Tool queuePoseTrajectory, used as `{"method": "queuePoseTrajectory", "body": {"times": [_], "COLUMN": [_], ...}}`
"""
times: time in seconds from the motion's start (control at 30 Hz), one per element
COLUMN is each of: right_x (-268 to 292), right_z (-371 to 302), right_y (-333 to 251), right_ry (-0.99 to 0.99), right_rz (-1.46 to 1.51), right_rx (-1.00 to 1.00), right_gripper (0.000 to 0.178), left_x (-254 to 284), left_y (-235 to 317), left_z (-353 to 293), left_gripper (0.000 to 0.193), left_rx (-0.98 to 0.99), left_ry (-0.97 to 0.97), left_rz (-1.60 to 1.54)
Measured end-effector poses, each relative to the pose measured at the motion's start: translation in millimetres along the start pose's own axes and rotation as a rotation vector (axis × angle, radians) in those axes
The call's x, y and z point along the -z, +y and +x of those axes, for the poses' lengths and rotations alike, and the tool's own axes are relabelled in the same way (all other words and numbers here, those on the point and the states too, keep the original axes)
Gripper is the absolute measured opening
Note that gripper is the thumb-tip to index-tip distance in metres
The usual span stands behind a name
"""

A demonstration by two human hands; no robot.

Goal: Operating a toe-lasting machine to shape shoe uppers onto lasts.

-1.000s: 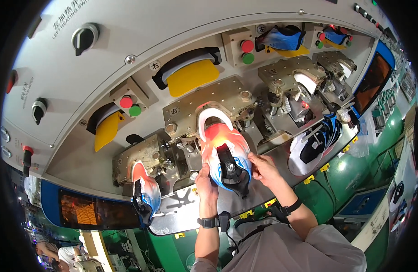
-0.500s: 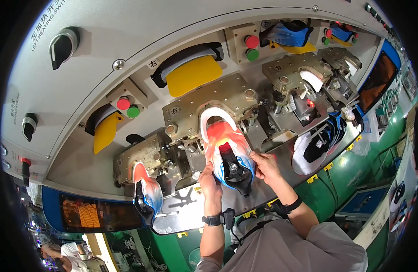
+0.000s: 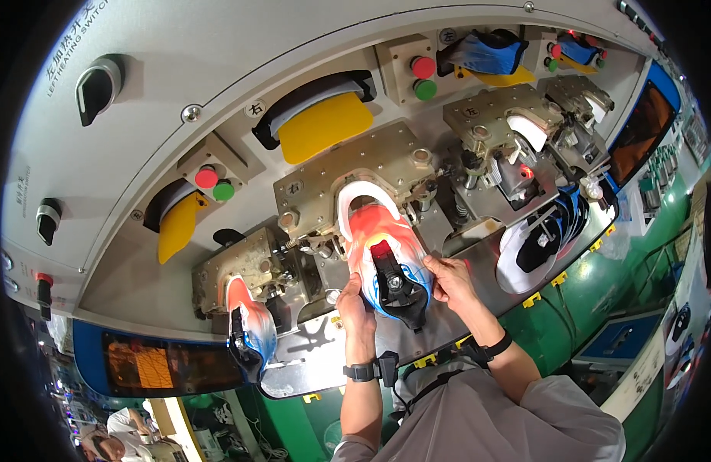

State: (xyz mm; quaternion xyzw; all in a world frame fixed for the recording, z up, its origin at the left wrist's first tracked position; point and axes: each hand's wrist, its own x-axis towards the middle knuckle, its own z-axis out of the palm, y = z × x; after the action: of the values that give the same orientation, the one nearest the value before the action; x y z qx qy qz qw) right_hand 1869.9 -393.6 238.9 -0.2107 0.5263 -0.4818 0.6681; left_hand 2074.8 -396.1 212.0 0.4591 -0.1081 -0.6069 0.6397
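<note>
A red, white and blue shoe upper (image 3: pixel 375 224) with a black collar lies in front of me, its far end inside a white U-shaped pad (image 3: pixel 346 206) under a metal clamp plate (image 3: pixel 355 158). My left hand (image 3: pixel 355 310) grips the upper's left edge, fingers closed and partly hidden beneath it. On the opposite edge, my right hand (image 3: pixel 450 280) pinches the material between thumb and fingers. A second upper of the same colours (image 3: pixel 251 327) sits at the neighbouring station to the left, apart from my hands.
Red and green push buttons (image 3: pixel 425 78) and yellow flaps (image 3: pixel 325 127) line the machine's back wall. More clamp stations (image 3: pixel 500 123) stand to the right. Several blue and black uppers (image 3: pixel 571 219) lie by a white sole-shaped piece (image 3: pixel 517 266). Another person (image 3: pixel 113 445) is at lower left.
Both hands keep their grip and the upper stays against the pad. The view has shifted slightly. At lower left, the other person has moved further into view.
</note>
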Motion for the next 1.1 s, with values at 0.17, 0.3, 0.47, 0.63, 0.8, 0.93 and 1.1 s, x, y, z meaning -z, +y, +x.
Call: {"method": "queuePoseTrajectory", "body": {"times": [0.17, 0.3, 0.47, 0.63, 0.8, 0.93, 1.1], "right_x": [-0.2, -1.0, -0.4, 1.5, 2.8, 2.4, 3.2], "right_z": [-0.8, -1.1, -1.8, 0.4, 2.1, 3.2, 6.2], "right_y": [-2.4, 0.0, 0.3, 6.8, 10.6, 11.3, 15.6], "right_ry": [-0.013, 0.009, 0.013, -0.022, -0.02, 0.001, 0.027], "right_rz": [0.029, 0.021, 0.048, 0.062, 0.062, 0.043, -0.008], "right_rx": [0.028, 0.018, 0.035, 0.04, 0.042, 0.052, 0.07], "right_gripper": [0.03, 0.03, 0.029, 0.028, 0.027, 0.027, 0.026], "left_x": [1.6, 2.5, 1.2, 6.4, 5.5, 2.0, 9.9], "left_y": [-0.5, -0.9, -0.9, -2.6, -2.6, -2.3, -7.2], "left_z": [4.2, 4.0, 6.6, 11.1, 10.2, 8.3, 14.0], "left_gripper": [0.024, 0.026, 0.027, 0.028, 0.029, 0.029, 0.03], "left_rx": [0.01, 0.001, -0.006, 0.027, 0.046, 0.056, 0.096], "left_ry": [0.012, -0.015, -0.065, -0.045, -0.047, -0.079, -0.059], "left_rz": [-0.004, -0.004, -0.005, -0.075, -0.058, -0.098, -0.077]}}
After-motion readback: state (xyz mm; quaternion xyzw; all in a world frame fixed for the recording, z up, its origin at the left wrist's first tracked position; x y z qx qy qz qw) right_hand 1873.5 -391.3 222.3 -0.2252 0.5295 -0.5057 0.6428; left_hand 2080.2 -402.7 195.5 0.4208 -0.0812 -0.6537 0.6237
